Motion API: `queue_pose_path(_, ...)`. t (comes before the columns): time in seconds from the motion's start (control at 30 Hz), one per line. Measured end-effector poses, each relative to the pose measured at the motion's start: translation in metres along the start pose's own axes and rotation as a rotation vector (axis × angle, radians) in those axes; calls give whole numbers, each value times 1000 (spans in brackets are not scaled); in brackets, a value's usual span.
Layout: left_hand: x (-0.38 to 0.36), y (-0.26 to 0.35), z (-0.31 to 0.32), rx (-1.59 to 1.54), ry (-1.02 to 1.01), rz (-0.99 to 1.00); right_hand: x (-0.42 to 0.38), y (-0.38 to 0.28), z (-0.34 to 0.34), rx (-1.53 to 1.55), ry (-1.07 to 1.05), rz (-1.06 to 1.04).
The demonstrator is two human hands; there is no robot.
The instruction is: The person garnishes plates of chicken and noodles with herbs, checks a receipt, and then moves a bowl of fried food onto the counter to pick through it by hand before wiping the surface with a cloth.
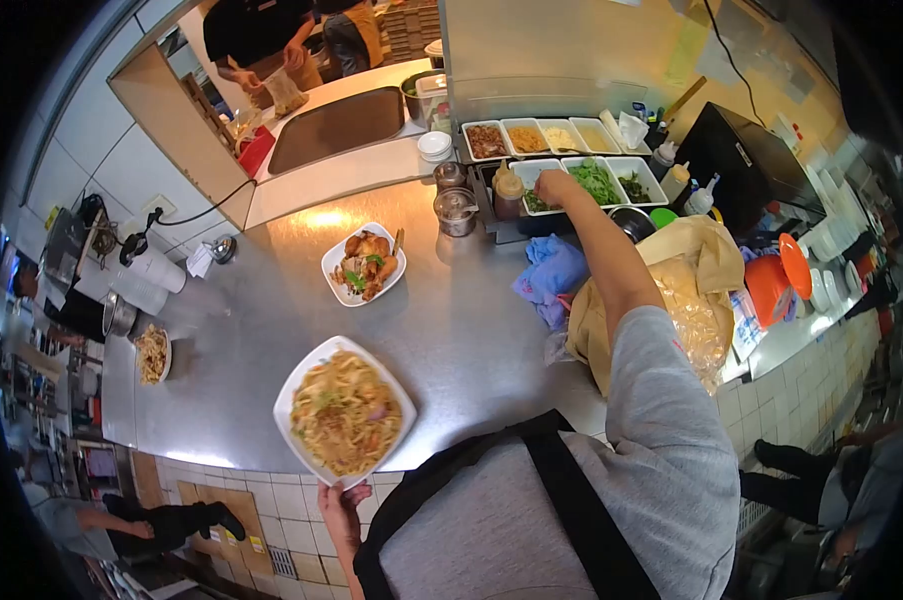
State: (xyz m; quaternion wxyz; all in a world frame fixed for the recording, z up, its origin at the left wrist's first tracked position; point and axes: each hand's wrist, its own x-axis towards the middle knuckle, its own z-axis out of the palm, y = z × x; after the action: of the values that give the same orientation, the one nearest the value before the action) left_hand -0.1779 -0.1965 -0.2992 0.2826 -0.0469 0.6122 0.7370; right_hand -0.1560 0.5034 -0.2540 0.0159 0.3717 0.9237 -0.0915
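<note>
Noodles point(343, 412) fill one white bowl point(404, 420) at the counter's point(461, 345) near edge, its rim clamped in my left hand point(342, 508), some fingers hidden underneath. My right hand point(549, 188) is over the leftmost of three front tubs point(616, 165), all holding greens; its fingertips are hidden, so I can't tell whether they're together or apart. Four tubs point(541, 122) stand behind. Two other food dishes sit out: one of browned pieces point(368, 265), one small and hard to make out point(167, 368).
</note>
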Motion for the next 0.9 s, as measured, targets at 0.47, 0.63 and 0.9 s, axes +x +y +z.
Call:
queue_pose_path(0.47,48,-25,176,224,-321,-33,-39,-13,-50,-293,-77,-61)
queue_pose_path(0.63,75,-30,215,244,-449,-32,-18,15,-15,-193,202,-133)
queue_pose_path(0.9,99,-45,235,37,-421,39,-19,13,-13,-140,42,-325)
